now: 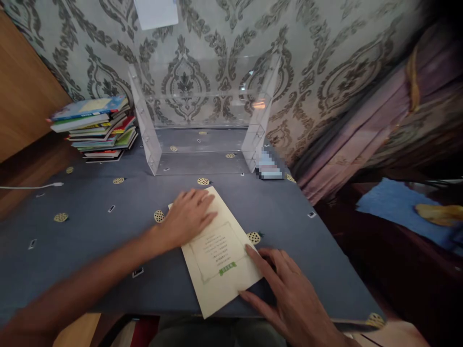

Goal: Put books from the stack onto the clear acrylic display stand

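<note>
A thin cream-coloured book lies at a slant on the blue-grey tablecloth near the table's front edge. Its upward face carries a printed frame, small lines of text and a green label, all upside down to me. My left hand rests flat across its upper left part, fingers spread and pointing to the right. At the lower right corner, my right hand has its index finger on the side edge and its thumb at the bottom edge, with the corner between them. The other right fingers are bent beside the book.
Behind the book stands a clear acrylic rack against the patterned wall. A pile of books sits back left; a pixelated flat object lies by the rack's right side. A white cable reaches in from the left, and a curtain hangs right.
</note>
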The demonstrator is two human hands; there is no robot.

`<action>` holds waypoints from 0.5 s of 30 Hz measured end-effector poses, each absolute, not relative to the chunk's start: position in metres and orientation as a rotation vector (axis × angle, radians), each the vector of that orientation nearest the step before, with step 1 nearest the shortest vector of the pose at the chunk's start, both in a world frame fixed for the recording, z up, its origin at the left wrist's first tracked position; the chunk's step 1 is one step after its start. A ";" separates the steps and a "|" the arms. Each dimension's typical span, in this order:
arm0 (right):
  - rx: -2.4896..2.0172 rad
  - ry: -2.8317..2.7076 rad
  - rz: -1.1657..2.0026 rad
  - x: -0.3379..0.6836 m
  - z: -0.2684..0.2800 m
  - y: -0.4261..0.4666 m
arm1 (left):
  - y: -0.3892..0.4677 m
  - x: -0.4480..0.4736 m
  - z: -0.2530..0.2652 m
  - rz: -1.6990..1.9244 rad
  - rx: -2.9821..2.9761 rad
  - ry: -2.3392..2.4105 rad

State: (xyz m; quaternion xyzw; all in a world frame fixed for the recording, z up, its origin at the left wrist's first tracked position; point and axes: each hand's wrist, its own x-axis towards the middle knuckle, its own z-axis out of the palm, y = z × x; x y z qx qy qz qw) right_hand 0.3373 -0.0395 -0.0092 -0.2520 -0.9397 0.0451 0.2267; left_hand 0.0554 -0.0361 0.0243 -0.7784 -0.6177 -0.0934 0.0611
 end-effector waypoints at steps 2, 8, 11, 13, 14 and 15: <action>-0.685 -2.587 0.156 0.333 -0.008 -0.042 | -0.063 0.058 0.012 -0.332 -2.409 -1.836; -0.548 -2.638 0.224 0.299 0.015 -0.021 | -0.077 0.039 -0.002 -0.372 -2.530 -1.803; -0.502 -2.633 0.355 0.260 0.029 0.001 | -0.073 0.036 0.001 -0.511 -2.552 -1.775; -0.360 -2.656 0.505 0.230 0.032 0.014 | -0.074 0.036 0.001 -0.632 -2.597 -1.744; -0.302 -2.686 0.575 0.216 0.032 0.019 | -0.076 0.036 0.001 -0.696 -2.617 -1.734; -0.253 -2.722 0.643 0.204 0.031 0.023 | -0.077 0.035 0.001 -0.756 -2.629 -1.731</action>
